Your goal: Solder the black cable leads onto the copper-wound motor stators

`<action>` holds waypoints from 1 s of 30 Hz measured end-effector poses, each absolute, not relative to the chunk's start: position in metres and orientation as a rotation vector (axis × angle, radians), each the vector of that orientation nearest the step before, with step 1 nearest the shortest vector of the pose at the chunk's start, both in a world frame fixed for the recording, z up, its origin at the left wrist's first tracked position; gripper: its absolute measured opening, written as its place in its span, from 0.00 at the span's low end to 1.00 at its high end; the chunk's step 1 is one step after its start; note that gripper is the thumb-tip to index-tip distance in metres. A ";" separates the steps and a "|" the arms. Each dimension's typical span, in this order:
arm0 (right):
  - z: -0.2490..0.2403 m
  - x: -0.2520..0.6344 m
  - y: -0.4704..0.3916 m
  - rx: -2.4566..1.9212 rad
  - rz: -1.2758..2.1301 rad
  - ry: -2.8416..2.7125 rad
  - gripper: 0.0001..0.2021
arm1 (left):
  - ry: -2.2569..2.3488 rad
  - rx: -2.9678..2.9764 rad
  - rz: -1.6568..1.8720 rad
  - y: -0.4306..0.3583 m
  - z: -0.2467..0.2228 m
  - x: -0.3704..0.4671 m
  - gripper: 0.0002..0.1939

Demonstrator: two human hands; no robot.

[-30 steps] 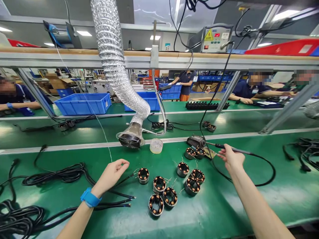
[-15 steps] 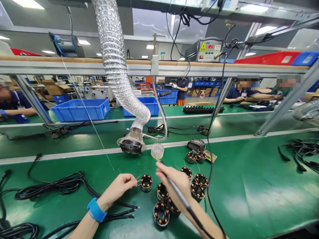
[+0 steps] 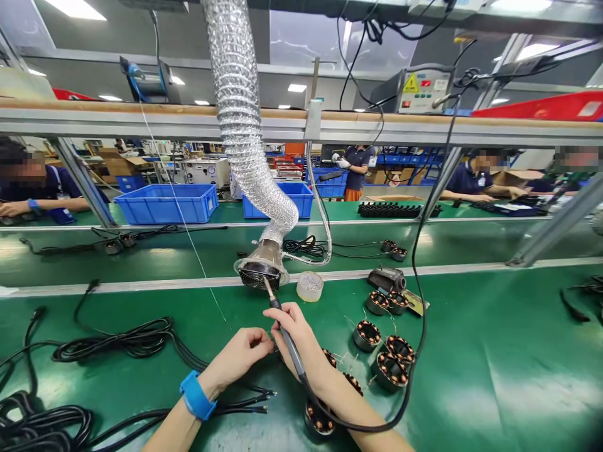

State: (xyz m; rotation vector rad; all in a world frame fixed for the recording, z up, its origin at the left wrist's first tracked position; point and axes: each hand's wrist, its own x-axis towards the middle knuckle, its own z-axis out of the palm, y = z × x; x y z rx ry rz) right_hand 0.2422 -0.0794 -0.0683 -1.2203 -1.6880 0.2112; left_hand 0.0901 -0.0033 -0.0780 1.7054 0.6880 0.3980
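My right hand (image 3: 301, 348) is closed around a soldering iron (image 3: 288, 342), whose tip points up beneath the fume extractor nozzle (image 3: 261, 267). My left hand (image 3: 242, 358), with a blue band at the wrist, is pinched close beside the right fingers; what it holds is too small to make out. Several wound coils sit on the green bench, among them a single coil (image 3: 367, 335) right of my right hand and another (image 3: 319, 419) partly under the iron's cable. A round tin (image 3: 309, 287) stands behind my right hand.
Black cables (image 3: 127, 339) lie coiled on the left. An iron holder (image 3: 387, 279) stands at the back right, beside more coils. A thin wire hangs from a spool (image 3: 148, 81) to the bench. Beyond the shelf are blue bins (image 3: 167, 204) and several people.
My right hand and the iron have moved left, up to my left hand, hiding the coil that was there. The iron's tip now shows below the nozzle. The whole view has shifted somewhat.
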 end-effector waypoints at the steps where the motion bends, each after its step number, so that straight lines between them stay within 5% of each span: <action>1: -0.068 0.243 -0.080 -1.226 0.234 -1.694 0.25 | 0.693 1.711 0.393 -0.004 -0.077 0.090 0.19; 30: -0.075 0.247 -0.103 -1.364 0.341 -1.839 0.30 | 0.642 1.284 0.290 0.003 -0.085 0.086 0.20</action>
